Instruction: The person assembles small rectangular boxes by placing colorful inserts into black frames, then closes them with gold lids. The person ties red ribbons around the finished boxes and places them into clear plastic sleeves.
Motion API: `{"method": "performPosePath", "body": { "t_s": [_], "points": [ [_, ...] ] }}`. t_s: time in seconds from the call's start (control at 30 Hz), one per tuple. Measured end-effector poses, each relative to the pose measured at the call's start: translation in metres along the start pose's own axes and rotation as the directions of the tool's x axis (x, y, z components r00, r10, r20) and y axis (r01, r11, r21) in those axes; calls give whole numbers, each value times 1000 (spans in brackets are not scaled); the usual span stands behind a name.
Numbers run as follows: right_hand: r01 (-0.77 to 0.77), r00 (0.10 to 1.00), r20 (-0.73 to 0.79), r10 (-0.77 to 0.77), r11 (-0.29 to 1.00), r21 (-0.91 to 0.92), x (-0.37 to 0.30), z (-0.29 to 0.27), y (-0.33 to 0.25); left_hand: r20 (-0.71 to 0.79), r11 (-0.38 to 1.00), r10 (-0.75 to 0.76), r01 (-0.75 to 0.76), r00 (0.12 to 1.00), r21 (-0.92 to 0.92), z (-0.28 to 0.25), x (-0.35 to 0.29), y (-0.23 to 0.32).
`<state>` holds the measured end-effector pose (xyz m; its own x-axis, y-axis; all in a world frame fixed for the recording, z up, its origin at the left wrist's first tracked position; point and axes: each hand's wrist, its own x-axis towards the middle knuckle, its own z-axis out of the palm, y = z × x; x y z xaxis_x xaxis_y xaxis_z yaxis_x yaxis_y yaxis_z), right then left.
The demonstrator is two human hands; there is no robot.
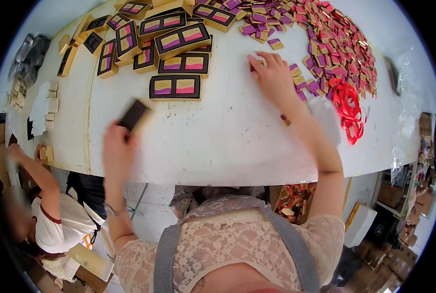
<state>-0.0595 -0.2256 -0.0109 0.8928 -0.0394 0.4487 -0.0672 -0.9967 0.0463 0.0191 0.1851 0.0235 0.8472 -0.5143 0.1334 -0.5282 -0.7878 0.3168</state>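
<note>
Many boxes (184,40) filled, massed upper left of frame; heap of squares (335,44) left unboxed, upper right. Dark box (134,116), blurred, held by left hand (120,149), left of centre; contents unclear. Small piece (251,67) seen at fingertips of right hand (275,79), upper centre; grip cannot be told.

Box (134,115) in left hand (119,146), packets (337,46), red ribbon (344,95)

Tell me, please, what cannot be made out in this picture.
- Head view: details of the dark box in the left hand, blurred by motion.
- Head view: what the right hand holds, if anything, covered by its fingers.
- Head view: the farthest gold boxes, cut off by the top edge.
- Head view: markings on the piled pieces, too small.
</note>
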Motion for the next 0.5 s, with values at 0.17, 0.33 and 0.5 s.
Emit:
{"method": "performPosePath", "body": {
  "t_s": [0.17, 0.33, 0.5],
  "points": [
    [-4, 995, 91, -26, 949, 315, 13, -16, 4, 162, 849, 392, -289, 905, -443, 30, -6, 112],
    [-478, 854, 449, 265, 57, 876, -6, -46, -55, 40, 789, 384, -306, 922, -532, 78, 50, 139],
    [-45, 974, -163, 156, 842, 537, -30, -35, -64, 82, 772, 299, -190, 951, -607, 88, 53, 148]
  ]
}}
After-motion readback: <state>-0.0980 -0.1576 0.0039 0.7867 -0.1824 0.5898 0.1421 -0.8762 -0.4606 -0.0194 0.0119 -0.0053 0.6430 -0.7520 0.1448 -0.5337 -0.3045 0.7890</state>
